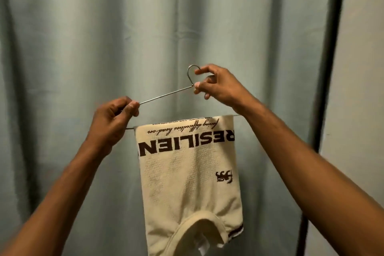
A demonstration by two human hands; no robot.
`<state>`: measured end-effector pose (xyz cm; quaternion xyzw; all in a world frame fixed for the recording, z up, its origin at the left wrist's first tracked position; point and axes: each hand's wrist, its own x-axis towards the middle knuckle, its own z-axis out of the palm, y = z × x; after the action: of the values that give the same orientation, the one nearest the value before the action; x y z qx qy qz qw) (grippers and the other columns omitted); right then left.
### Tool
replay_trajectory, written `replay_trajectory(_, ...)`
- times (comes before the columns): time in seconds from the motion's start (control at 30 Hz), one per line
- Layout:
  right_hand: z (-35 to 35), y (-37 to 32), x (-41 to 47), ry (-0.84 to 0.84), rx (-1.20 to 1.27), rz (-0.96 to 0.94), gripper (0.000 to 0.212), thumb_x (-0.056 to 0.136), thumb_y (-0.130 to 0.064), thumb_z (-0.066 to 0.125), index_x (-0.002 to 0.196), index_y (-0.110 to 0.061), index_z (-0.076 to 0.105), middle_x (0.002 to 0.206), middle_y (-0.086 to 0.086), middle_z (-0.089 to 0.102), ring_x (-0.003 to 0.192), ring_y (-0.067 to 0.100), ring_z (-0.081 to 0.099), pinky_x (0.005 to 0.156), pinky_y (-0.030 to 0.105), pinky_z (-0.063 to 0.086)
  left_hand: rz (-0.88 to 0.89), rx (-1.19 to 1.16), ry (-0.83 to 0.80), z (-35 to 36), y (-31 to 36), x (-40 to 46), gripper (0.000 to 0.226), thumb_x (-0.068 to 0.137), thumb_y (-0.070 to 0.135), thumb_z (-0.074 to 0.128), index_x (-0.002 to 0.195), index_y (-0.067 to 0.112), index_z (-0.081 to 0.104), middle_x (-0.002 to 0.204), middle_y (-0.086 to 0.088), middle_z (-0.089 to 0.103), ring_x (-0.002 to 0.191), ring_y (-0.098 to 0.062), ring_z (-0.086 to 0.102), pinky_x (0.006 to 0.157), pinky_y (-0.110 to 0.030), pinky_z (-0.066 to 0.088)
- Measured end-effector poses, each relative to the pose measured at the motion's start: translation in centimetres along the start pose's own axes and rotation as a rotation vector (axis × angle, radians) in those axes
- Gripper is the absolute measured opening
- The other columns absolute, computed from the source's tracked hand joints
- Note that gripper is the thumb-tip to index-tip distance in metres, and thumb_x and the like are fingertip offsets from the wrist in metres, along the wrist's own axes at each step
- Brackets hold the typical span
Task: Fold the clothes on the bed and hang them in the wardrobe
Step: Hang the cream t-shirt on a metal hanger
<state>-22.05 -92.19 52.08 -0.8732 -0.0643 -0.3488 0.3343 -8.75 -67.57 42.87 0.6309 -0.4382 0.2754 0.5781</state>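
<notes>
A folded cream T-shirt (187, 174) with dark brown lettering hangs upside down over the bottom bar of a thin metal wire hanger (166, 95). Its collar points down near the bottom of the view. My left hand (113, 119) pinches the hanger's left sloping arm. My right hand (216, 84) grips the hanger at the neck, just beside the hook. Both arms are raised in front of a grey-green fabric wardrobe cover (145, 27).
The wardrobe's fabric front fills the view and hangs shut in loose folds. A dark vertical frame pole (328, 68) runs down the right side, with a pale wall (359, 89) beyond it.
</notes>
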Motion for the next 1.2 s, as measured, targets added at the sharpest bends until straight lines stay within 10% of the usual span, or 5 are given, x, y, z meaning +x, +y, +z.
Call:
replay_trajectory(0.23, -16.1, 10.9, -5.6, 0.415, -0.782, 0.157, 0.040, 0.096, -0.036, 0.060, 0.135, -0.028, 0.055, 0.139, -0.006, 0.057, 0.133, 0.020, 0.047, 0.109, 0.045, 0.028, 0.073, -0.202, -0.026, 16.7, 3.0, 4.4, 0.033, 0.097, 0.041, 0.055, 0.074, 0.020, 0.064, 0.059, 0.007, 0.050, 0.053, -0.006, 0.038, 0.058, -0.030, 0.034)
replay_trajectory(0.47, -27.2, 18.4, -12.7, 0.803, -0.525, 0.426, 0.079, 0.098, -0.039, 0.060, 0.158, -0.020, 0.014, 0.162, 0.009, 0.027, 0.145, 0.031, 0.035, 0.115, 0.045, 0.033, 0.060, -0.393, -0.071, 31.6, 7.5, 8.1, 0.031, 0.100, 0.031, 0.057, 0.074, 0.017, 0.066, 0.061, 0.014, 0.057, 0.057, -0.003, 0.046, 0.060, -0.026, 0.036)
replay_trajectory(0.63, -32.2, 20.6, -15.4, 0.824, -0.595, 0.364, 0.068, 0.101, -0.039, 0.053, 0.157, -0.032, 0.015, 0.153, 0.009, 0.044, 0.126, 0.030, 0.057, 0.106, 0.047, 0.045, 0.061, -0.458, -0.108, 41.1, 12.2, 10.6, 0.035, 0.100, 0.035, 0.058, 0.073, 0.013, 0.066, 0.076, -0.002, 0.068, 0.066, -0.006, 0.056, 0.062, -0.021, 0.041)
replay_trajectory(0.97, -45.5, 24.6, -16.4, 0.759, -0.909, 0.354, 0.069, 0.097, -0.044, 0.058, 0.155, -0.037, 0.023, 0.159, -0.001, 0.032, 0.137, 0.022, 0.044, 0.110, 0.050, 0.041, -0.032, -0.762, -0.228, 59.1, 23.9, 16.8, 0.037, 0.101, 0.035, 0.057, 0.071, 0.016, 0.064, 0.082, 0.007, 0.067, 0.077, -0.001, 0.057, 0.072, -0.026, 0.047)
replay_trajectory(1.2, -57.9, 28.9, -18.2, 0.833, -1.002, 0.347, 0.068, 0.098, -0.042, 0.057, 0.156, -0.037, 0.021, 0.161, -0.001, 0.026, 0.141, 0.025, 0.038, 0.112, 0.048, 0.037, -0.154, -0.937, -0.389, 70.0, 31.3, 19.4, 0.031, 0.103, 0.031, 0.054, 0.081, 0.010, 0.063, 0.130, -0.017, 0.061, 0.131, -0.037, 0.048, 0.082, -0.032, 0.039)
